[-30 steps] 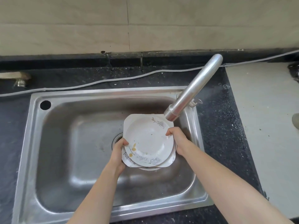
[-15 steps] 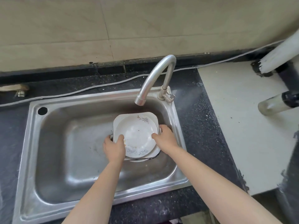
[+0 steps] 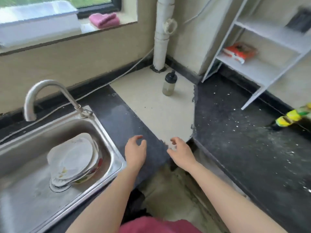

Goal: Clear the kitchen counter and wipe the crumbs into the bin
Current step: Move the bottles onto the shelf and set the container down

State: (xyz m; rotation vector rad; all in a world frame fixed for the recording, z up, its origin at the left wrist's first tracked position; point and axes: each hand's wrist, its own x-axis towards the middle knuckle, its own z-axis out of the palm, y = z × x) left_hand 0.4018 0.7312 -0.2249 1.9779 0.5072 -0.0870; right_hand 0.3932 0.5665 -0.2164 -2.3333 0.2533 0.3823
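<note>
A stack of white plates [image 3: 72, 157] on a bowl lies tilted in the steel sink [image 3: 107, 140] at the left, under the curved tap [image 3: 42, 91]. My left hand [image 3: 135, 153] hovers over the dark counter [image 3: 117, 118] just right of the sink, fingers loosely curled and empty. My right hand [image 3: 180, 153] hangs beside it near the counter's front corner, also empty with relaxed fingers. White crumbs [image 3: 239, 121] are scattered over the black counter on the right. A folded pink cloth [image 3: 104, 20] lies on the window sill.
A small clear bottle with a black cap [image 3: 169, 84] stands on the pale corner slab by the white pipe [image 3: 162, 32]. A white shelf unit [image 3: 262, 47] holds an orange packet [image 3: 239, 51]. A yellow-green bottle [image 3: 292, 116] lies at the right edge.
Both hands have let go of the plates, which stay in the sink, and moved right over the counter. The view has swung right toward the corner and the crumb-strewn counter.
</note>
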